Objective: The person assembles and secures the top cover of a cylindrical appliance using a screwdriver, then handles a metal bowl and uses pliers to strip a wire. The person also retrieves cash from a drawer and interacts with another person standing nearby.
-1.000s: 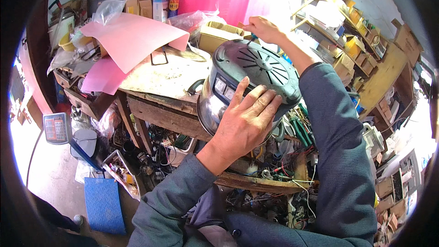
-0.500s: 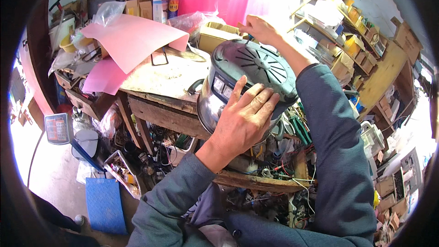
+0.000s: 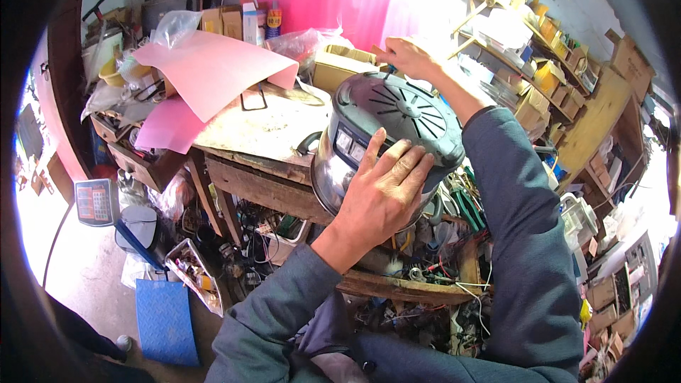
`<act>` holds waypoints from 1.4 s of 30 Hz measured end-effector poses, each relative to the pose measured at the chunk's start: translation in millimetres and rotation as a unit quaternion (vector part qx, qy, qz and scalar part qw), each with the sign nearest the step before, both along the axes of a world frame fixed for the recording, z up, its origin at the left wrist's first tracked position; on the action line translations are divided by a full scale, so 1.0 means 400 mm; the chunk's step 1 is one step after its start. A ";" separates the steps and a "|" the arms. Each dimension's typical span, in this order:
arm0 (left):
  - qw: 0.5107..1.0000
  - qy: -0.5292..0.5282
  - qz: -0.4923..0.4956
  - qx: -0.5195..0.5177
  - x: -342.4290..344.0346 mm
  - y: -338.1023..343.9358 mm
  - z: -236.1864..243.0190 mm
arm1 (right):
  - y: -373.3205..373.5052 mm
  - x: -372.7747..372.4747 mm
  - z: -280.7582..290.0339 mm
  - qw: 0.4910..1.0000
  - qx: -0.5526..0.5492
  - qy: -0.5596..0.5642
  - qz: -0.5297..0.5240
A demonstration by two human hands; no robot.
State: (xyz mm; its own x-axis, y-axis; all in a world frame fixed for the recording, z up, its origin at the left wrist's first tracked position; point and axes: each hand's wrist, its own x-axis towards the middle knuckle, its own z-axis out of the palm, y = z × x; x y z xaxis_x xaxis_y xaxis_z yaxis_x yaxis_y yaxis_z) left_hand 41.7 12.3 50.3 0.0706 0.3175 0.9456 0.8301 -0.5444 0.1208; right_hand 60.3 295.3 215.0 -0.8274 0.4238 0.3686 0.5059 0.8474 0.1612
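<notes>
An electric cooker [image 3: 328,174] with a shiny metal body lies tipped at the bench edge. Its black base [image 3: 433,124], with slots fanning out from the centre, is turned up. My left hand [image 3: 383,188] lies against the near side, its fingers spread over the rim of the base, beside a panel of pale buttons [image 3: 349,145]. At the far edge of the base my right hand [image 3: 410,57] is closed round a slim screwdriver [image 3: 391,69]. Only a short bit of its shaft shows, pointing down at the base; the handle is mostly hidden in my fingers.
Pink sheet [image 3: 220,74] and an open cardboard box [image 3: 340,67] lie on the wooden bench [image 3: 262,124]. Cables and parts crowd the shelf below. Shelves [image 3: 546,50] of small boxes stand right. A platform scale [image 3: 167,319] is on the floor at left.
The whole view has shifted slightly, so the bench and cooker appear a little lower and to the right. Both hands keep their places on the cooker.
</notes>
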 end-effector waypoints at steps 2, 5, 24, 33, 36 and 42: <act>1.000 0.005 0.001 -0.007 0.003 -0.003 0.006 | 0.011 0.015 -0.005 0.998 -0.038 0.036 0.045; 1.000 0.007 0.006 -0.009 0.001 -0.003 0.003 | 0.000 0.013 -0.014 0.995 -0.082 0.044 0.049; 1.000 0.009 0.007 -0.005 -0.001 0.000 0.010 | -0.039 0.235 0.074 0.991 -0.090 0.101 -0.010; 1.000 0.008 0.010 -0.008 0.011 -0.001 0.013 | -0.088 0.399 -0.005 0.986 -0.107 0.123 -0.028; 1.000 0.013 0.019 -0.016 0.004 -0.008 0.013 | -0.121 0.387 -0.010 0.982 -0.119 0.143 -0.022; 1.000 0.014 0.023 -0.015 0.008 -0.014 0.018 | -0.096 0.381 -0.023 0.985 -0.097 0.138 -0.048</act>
State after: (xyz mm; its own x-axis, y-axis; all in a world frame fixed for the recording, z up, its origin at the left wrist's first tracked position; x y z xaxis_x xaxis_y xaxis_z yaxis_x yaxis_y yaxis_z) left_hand 45.0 6.9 57.4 0.0812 0.3500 0.9332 0.8573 -0.5020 0.1137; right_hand 212.7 257.0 205.8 -0.6594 0.5803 0.4780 0.5878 0.7943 -0.1534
